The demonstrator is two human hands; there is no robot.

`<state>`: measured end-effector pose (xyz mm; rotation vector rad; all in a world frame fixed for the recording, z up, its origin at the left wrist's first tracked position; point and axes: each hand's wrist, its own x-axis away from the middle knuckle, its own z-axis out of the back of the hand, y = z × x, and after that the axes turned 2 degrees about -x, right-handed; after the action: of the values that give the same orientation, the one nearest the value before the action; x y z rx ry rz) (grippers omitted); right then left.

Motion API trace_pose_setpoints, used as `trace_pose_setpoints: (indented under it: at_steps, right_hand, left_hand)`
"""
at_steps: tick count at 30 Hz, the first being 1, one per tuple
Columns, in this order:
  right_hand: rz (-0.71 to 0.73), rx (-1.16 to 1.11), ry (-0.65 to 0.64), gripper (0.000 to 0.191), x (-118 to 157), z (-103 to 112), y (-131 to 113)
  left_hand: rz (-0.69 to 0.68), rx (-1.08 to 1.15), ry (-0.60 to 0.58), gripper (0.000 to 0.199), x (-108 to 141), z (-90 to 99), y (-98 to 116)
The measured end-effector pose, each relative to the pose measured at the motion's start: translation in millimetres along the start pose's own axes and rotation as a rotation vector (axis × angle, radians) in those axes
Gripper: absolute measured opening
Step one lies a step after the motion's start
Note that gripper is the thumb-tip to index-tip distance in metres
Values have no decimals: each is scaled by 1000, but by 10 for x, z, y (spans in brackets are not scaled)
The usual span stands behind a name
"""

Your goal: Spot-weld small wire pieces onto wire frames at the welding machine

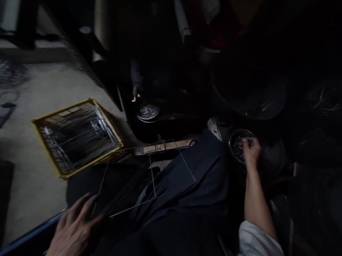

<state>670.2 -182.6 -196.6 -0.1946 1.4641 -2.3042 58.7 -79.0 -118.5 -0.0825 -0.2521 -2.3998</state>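
Note:
My left hand (72, 229) is at the lower left with curled fingers, thumb and fingertips around a thin wire frame (132, 207). Straight lengths of that wire cross over my dark trousers (195, 194). More thin wires fan out beside the hand, blurred in the dim light. On the right, my right hand (252, 152) dips its fingertips into a round metal bowl (229, 145) of small shiny pieces. Its thumb and fingers are pinched together; whatever is between them is too small to make out.
A yellow plastic crate (61, 110) full of thin metal rods stands on the floor at left. A wooden strip (169, 146) lies by my knee. Beyond it, another person's hand (135, 95) is beside a second bowl (146, 120) of small shiny pieces. A blue crate edge (33, 234) shows lower left.

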Motion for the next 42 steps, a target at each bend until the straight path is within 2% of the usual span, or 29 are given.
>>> trace_pose_setpoints:
  at_steps: [3,7,10,13,16,18,20,25,28,32,36,42]
  right_hand:
    - [-62,-280,-60,25,173,-235,-334]
    - [-157,-600,-248,31,664,-663,-944]
    - [-278,-698,-453,33,1145,-1112,-1312]
    - [-385,-774,-592,38,1461,-1662,-1537]
    - [-445,-842,-597,41,1541,-2189,-1710]
    - [-450,-869,-603,39,1548,-2454,-1832]
    - [-444,-896,-622,37,1578,-2627,-1957]
    - [-381,-951,-639,34,1756,-2752,-2211]
    - [-333,-955,-659,32,1830,-2749,-2296]
    - [-389,-946,-660,33,1855,-2761,-2300]
    - [-473,-935,-631,35,1869,-2787,-2271]
    - [-362,-958,-621,33,1865,-2753,-2401]
  left_hand:
    - [-149,141,97,31,-330,-75,-161]
    - [26,349,64,42,-1031,-54,-369]
    - [117,485,177,44,-1358,-7,-473]
    - [136,544,310,44,-1415,-4,-539]
    - [125,572,387,44,-1331,-6,-598]
    - [114,584,424,46,-1262,7,-639]
    - [112,594,447,50,-1202,21,-681]
    - [161,585,457,46,-1073,-8,-789]
    - [103,550,519,46,-998,-76,-852]
    - [5,461,640,48,-936,-143,-886]
    - [12,418,689,46,-941,-121,-849]
    - [-22,391,755,52,-958,-150,-819]
